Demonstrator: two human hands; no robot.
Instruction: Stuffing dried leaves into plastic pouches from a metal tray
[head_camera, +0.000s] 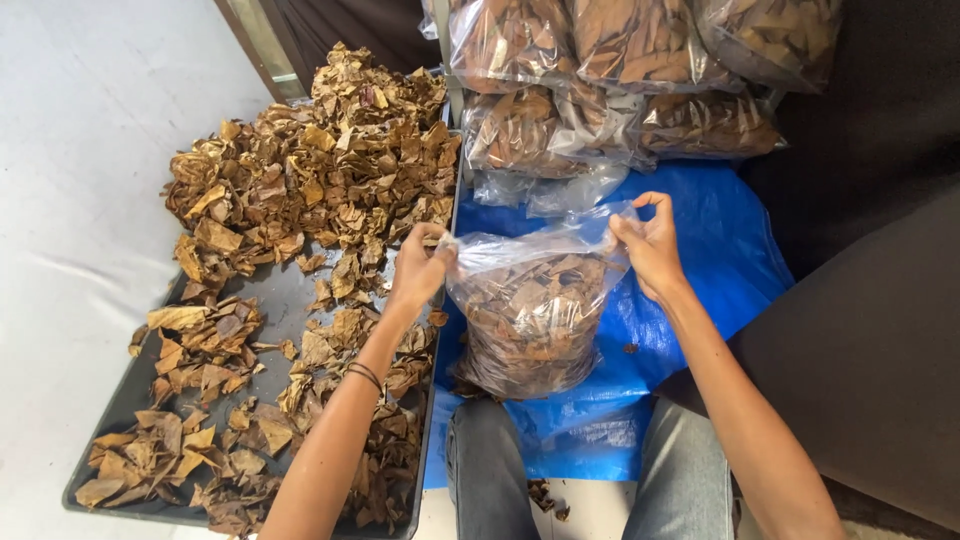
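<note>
Fingers of both hands pinch the mouth of a clear plastic bag (530, 310) that stands on a blue tarp (730, 250) just in front of the person's knees. The left hand (420, 268) grips the bag's left rim, thumb and fingertips closed together on the thin film; a dark band sits around that wrist. The right hand (648, 245) clamps the right rim the same way, thumb pressed against the forefinger with the plastic between them, the other fingers curled above. Between the two hands the rim is pulled taut and fairly flat.

The bag is filled most of the way with dried brown leaves, and its lower part bulges outward on the tarp. Its left side lies just beside the edge of a dark tray (290, 300), which stretches away to the left and carries a loose heap of dried leaves (320, 170), thick at the far end and thinner, in scattered clumps, near the person. The tray rests on a pale floor (70, 200).

Beyond the held bag, a stack of filled bags (620, 80) of the same brown leaves is piled at the far edge of the tarp, with a crumpled empty-looking bit of clear plastic (560, 190) below them. The person's legs, in grey jeans (490, 460), frame the near edge of the tarp.
</note>
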